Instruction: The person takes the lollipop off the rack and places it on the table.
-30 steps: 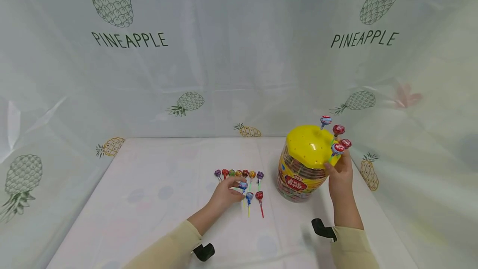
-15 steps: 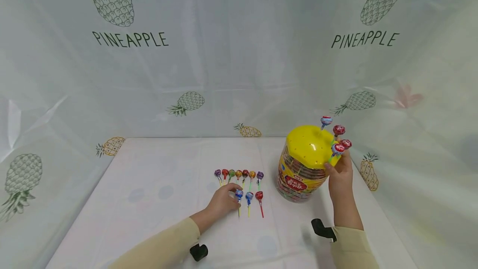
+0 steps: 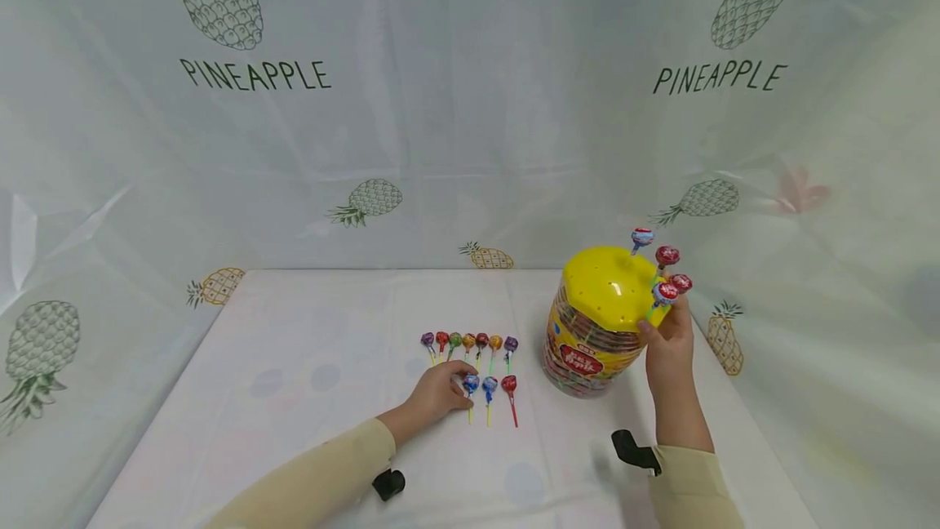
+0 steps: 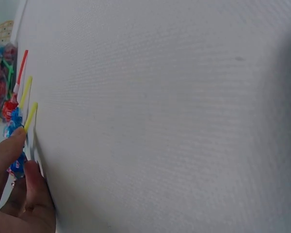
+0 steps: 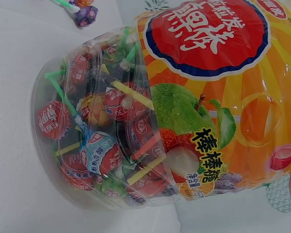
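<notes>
My left hand (image 3: pixel 439 393) pinches a blue-wrapped lollipop (image 3: pixel 471 383) with a yellow stick, low on the table. In the left wrist view the thumb (image 4: pixel 14 138) and fingers lie on either side of its wrapped head. Just right of it lie another blue lollipop (image 3: pixel 489 385) and a red one (image 3: pixel 509 384), sticks toward me. My right hand (image 3: pixel 671 353) grips the yellow-lidded candy jar (image 3: pixel 587 345) at the lid's right edge. Several lollipops, among them a blue-and-red one (image 3: pixel 642 237), stick up from that side of the lid.
Behind the left hand runs a row of several lollipops, from a purple one (image 3: pixel 428 340) to a dark purple one (image 3: pixel 510 344) near the jar. A white cloth covers the table (image 3: pixel 294 431). A pineapple-print curtain (image 3: pixel 470 104) hangs behind.
My left hand came down and slightly left, bringing the blue lollipop into line with the front two. The right hand and jar stayed in place.
</notes>
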Demonstrator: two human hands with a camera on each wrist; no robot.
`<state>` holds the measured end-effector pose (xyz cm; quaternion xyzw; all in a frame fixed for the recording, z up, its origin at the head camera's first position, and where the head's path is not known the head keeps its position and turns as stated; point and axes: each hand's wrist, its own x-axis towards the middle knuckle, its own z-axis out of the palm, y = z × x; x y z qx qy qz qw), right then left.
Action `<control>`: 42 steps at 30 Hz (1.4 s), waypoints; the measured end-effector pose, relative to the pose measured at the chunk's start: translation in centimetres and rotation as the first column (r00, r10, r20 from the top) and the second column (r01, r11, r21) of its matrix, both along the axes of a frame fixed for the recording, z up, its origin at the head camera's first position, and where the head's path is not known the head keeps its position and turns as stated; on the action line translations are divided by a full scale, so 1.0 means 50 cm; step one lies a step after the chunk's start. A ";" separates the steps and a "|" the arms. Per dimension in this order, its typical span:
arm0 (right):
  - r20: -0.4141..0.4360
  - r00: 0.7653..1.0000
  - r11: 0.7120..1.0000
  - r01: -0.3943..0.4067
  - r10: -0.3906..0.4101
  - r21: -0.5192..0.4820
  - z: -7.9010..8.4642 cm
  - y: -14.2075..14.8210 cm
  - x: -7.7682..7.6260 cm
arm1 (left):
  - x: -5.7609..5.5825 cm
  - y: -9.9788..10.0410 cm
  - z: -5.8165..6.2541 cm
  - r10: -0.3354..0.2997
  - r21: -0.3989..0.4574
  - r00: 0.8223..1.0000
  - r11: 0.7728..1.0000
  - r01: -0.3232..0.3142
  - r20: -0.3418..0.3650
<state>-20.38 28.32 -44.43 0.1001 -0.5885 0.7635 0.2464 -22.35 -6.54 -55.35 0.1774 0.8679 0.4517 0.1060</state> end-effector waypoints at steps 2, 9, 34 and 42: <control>0.003 1.000 1.000 0.001 -0.001 -0.001 0.001 0.001 0.001 | -0.001 0.000 0.000 -0.007 -0.009 1.000 1.000 0.007 -0.006; 0.028 0.999 1.000 0.014 -0.015 0.018 0.004 0.001 0.003 | -0.001 0.006 0.000 -0.013 -0.053 0.999 0.999 0.011 -0.045; 0.059 0.998 0.994 0.002 -0.009 0.114 0.003 0.012 0.006 | -0.044 0.019 0.077 -0.005 -0.117 0.994 0.993 -0.008 -0.112; 0.146 0.988 0.979 0.015 -0.045 0.204 0.022 0.028 0.017 | -0.065 0.061 0.184 -0.002 0.057 0.992 0.998 0.009 -0.127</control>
